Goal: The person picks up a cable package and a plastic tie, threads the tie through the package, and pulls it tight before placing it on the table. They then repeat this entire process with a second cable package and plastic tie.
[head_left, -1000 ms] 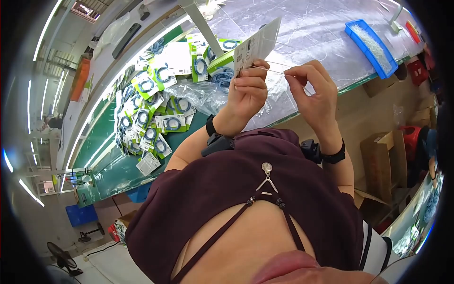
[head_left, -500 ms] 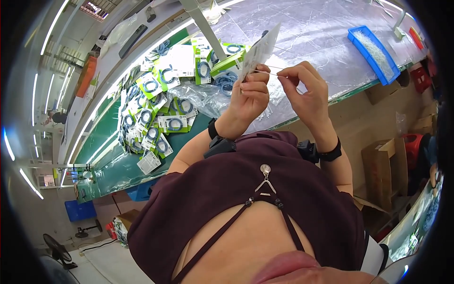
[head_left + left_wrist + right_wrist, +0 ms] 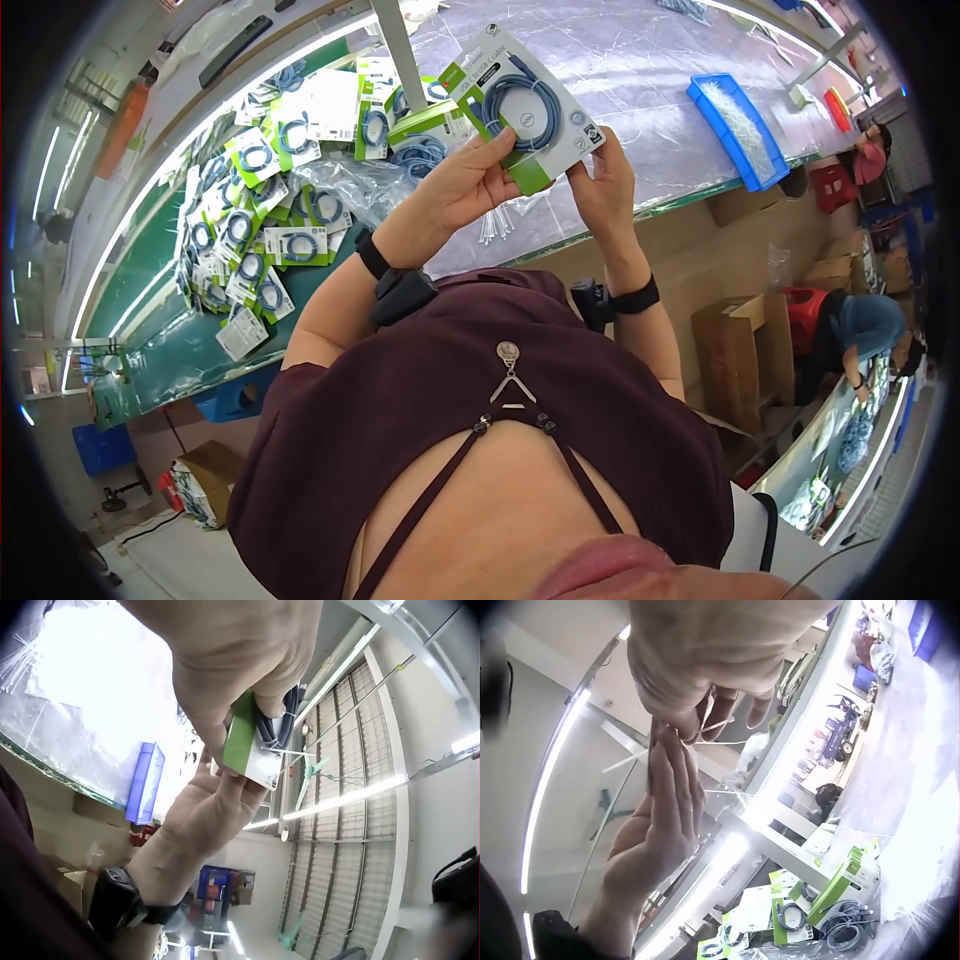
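A white-and-green retail card [image 3: 575, 95] with a coiled blue cable [image 3: 548, 125] faces up in the head view. My left hand [image 3: 465, 188] grips its lower left side, thumb on the front. At the lower right corner, my right hand [image 3: 607, 192] holds the edge, its fingers partly behind the card. In the left wrist view the cable coil [image 3: 281, 727] shows beside the green band, with a thin white tie [image 3: 296, 752] sticking out. White tie ends [image 3: 626, 760] also project past the card in the right wrist view, near both hands' fingers.
Many packed cable cards [image 3: 250, 215] lie heaped on the green table area at left. Loose blue cables [image 3: 418, 155] and clear plastic [image 3: 365, 190] lie nearby. A blue tray [image 3: 765, 175] of white ties stands at right; more ties [image 3: 495, 228] lie at the table edge.
The card has turned from nearly edge-on to showing its cable side. My right hand has moved from the stretched white tie to the card's edge. The head view has shifted right.
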Demonstrator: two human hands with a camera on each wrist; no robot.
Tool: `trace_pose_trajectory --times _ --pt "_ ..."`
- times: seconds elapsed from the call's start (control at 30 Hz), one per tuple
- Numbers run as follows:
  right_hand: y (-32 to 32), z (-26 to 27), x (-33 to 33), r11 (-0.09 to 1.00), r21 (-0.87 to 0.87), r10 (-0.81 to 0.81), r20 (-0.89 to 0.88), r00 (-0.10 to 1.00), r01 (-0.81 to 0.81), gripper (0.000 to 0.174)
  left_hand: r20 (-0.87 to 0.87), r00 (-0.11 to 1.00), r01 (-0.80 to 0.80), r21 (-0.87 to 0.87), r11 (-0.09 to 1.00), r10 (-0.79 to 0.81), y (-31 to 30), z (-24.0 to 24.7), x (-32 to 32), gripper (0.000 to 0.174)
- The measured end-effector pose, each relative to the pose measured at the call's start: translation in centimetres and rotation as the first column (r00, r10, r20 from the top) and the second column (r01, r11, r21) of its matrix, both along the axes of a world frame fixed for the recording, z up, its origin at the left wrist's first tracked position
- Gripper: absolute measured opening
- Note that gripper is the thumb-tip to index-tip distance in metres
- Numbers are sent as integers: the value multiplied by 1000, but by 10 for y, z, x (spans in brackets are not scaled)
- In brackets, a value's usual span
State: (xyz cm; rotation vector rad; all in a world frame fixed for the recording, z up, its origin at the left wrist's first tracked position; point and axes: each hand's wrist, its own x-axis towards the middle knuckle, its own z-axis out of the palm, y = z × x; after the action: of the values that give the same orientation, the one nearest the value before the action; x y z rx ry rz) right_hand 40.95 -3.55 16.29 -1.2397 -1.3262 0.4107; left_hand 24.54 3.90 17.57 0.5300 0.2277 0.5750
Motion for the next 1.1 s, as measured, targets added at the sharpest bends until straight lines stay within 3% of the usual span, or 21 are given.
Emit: trace_pose_trajectory --times 0.1,0.2,0.27,0.3,0.37,0.4,0.5,0.63,0.73,0.83,0.93,1.0,1.07,1.1 --pt "9 -20 0 994 64 98 -230 968 -85 33 -50 998 -39 8 999 39 -4 -7 -5 31" --pt "12 -22 -6 994 103 61 -183 981 -42 27 -88 993 -77 5 997 77 -8 -12 -7 31" --pt "12 -20 -9 992 125 52 -160 986 -32 24 -114 966 -219 119 968 233 -8 -12 -10 28" --pt "7 -16 -6 986 157 -63 -4 998 63 25 -120 942 -291 178 940 314 -7 -11 -12 27" --pt "3 -5 -4 935 275 -300 283 911 223 27 -118 916 -348 246 905 384 -5 -9 -19 27" --pt "5 2 -7 938 277 -288 290 913 208 27 -121 891 -385 313 868 438 -4 -9 -22 27" --pt "3 20 -13 893 438 -256 682 685 -102 27 -127 856 -425 376 823 500 -5 -10 -26 27" --pt "19 27 -28 874 412 -204 792 575 -258 25 -118 851 -437 382 814 512 -7 -9 -28 27" --pt "31 23 -35 868 415 -190 783 592 -271 25 -92 857 -449 353 821 507 -4 -6 -32 26" --pt "35 25 -37 870 404 -178 792 584 -283 24 29 898 -437 180 881 439 0 -5 -36 27" --pt "41 27 -39 869 385 -162 815 556 -311 22 36 912 -410 121 904 408 4 -2 -40 28" --pt "44 25 -40 888 371 -88 717 692 -272 19 43 919 -395 92 914 392 5 -2 -42 29" --pt "45 24 -43 898 362 -55 656 753 -250 17 12 911 -408 171 897 413 6 -2 -44 25" --pt "45 25 -45 912 326 32 549 835 -249 17 -3 906 -413 211 886 423 6 -3 -44 23"
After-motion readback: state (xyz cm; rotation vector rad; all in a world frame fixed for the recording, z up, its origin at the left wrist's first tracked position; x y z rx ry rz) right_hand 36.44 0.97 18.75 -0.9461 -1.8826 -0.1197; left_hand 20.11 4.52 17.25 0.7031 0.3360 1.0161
